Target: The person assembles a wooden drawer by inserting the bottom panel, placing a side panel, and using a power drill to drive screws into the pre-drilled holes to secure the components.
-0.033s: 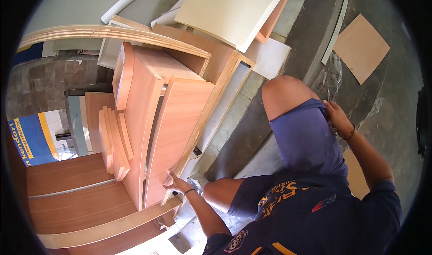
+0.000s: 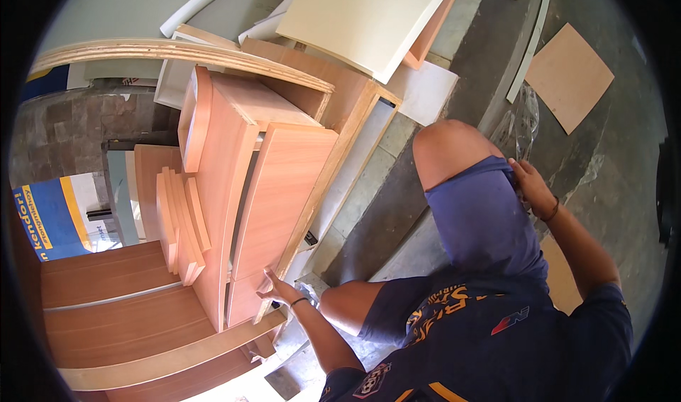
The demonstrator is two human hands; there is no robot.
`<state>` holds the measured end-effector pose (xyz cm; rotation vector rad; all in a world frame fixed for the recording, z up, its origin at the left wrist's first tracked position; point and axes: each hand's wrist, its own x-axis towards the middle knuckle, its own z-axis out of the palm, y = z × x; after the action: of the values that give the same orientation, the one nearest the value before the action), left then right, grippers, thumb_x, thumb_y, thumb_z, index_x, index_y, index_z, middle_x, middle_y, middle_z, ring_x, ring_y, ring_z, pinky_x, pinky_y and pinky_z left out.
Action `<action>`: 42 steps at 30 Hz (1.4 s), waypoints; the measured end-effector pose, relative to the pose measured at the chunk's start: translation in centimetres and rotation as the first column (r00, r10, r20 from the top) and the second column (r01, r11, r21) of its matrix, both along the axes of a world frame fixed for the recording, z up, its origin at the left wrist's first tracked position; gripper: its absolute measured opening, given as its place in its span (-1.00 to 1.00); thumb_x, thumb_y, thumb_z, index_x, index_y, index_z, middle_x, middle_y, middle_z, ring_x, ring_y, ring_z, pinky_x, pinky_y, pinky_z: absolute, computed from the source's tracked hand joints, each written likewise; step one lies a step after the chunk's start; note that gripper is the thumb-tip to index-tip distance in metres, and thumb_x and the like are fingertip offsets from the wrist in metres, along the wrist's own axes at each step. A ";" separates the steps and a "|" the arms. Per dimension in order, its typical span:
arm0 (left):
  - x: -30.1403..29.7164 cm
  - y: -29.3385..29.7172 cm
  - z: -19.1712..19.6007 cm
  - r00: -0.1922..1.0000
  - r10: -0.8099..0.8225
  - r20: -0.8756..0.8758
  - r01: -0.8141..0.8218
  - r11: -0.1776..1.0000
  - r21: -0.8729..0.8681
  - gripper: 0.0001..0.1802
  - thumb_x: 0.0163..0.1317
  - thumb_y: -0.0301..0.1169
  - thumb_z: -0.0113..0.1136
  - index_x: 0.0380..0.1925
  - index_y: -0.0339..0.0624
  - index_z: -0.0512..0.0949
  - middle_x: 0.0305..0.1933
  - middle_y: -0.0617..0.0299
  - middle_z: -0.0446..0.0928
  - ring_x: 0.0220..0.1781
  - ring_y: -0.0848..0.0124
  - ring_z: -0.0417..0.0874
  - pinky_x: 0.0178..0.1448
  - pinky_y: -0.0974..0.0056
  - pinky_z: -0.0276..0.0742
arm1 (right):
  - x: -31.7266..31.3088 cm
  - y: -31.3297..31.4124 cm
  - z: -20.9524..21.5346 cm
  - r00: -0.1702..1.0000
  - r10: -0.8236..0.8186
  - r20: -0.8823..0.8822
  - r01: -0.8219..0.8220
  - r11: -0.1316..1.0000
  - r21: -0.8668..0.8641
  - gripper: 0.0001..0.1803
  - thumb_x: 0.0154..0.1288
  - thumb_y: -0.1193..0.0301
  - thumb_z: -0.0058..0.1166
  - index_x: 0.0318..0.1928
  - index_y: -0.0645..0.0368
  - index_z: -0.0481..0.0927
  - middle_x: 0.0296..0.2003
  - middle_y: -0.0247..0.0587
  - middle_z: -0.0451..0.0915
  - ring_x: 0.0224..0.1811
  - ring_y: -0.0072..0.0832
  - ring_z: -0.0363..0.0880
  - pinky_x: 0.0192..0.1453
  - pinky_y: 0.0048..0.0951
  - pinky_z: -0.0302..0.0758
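My left hand [image 2: 279,288] touches the near lower end of a pinkish wood-grain front panel [image 2: 284,189] on a long cabinet [image 2: 216,182]. Its thumb and fingers are apart, lying against the panel by its edge. A narrow dark gap runs between this panel and the cabinet side. On the outer side of my right thigh lies my right hand [image 2: 535,189], by the hem of my blue shorts [image 2: 482,210]. Its fingers look loosely bent and partly hidden, with no held object visible.
Several narrow boards [image 2: 181,225] lie against the cabinet's left side. A plywood edge [image 2: 177,49] crosses above it, and a cream panel [image 2: 369,19] stands beyond. A square board [image 2: 569,77] lies on the floor at right, near crumpled clear plastic [image 2: 526,122]. Brown panels [image 2: 113,274] stand at lower left.
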<state>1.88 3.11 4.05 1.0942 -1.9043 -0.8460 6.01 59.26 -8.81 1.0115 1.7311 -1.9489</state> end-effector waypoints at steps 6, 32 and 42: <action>-0.4 0.1 0.2 0.999 -0.018 -0.038 0.018 1.000 -0.017 0.21 -0.11 0.05 0.36 0.32 -0.21 -0.24 0.33 -0.18 -0.10 0.24 0.02 0.22 0.26 0.01 0.25 | 2.3 -0.4 -4.6 0.996 0.031 -0.078 -0.021 0.992 0.128 -0.49 0.30 -0.01 -0.15 -0.36 0.25 0.46 -0.52 -0.26 0.42 -0.49 -0.51 0.38 -0.43 -0.48 0.33; -3.0 -3.8 -2.7 0.965 -0.209 -0.162 0.201 0.978 -0.064 0.02 0.03 -0.12 0.30 0.32 -0.16 -0.14 0.33 -0.09 -0.02 0.26 0.06 0.19 0.29 0.02 0.18 | 0.2 0.1 -0.7 0.963 0.012 -0.270 0.009 0.997 0.076 -0.60 0.31 0.15 -0.11 -0.20 0.29 0.48 -0.32 -0.05 0.49 -0.26 -0.28 0.43 -0.10 -0.35 0.38; -5.1 4.8 -4.5 0.924 -0.319 -0.212 0.383 0.798 0.466 -0.01 -0.01 0.05 0.21 0.33 0.11 -0.13 0.37 0.04 -0.07 0.32 0.05 0.08 0.28 -0.12 0.09 | -5.6 -6.0 13.0 0.425 0.499 -0.755 0.222 0.752 0.621 -0.51 0.06 0.25 0.16 -0.03 0.24 0.40 -0.09 0.00 0.42 0.00 -0.06 0.36 0.10 -0.15 0.30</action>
<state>-3.22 7.95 -0.42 0.9492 -1.8569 -1.6572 0.45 53.31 4.21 -0.3160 3.1170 -1.8647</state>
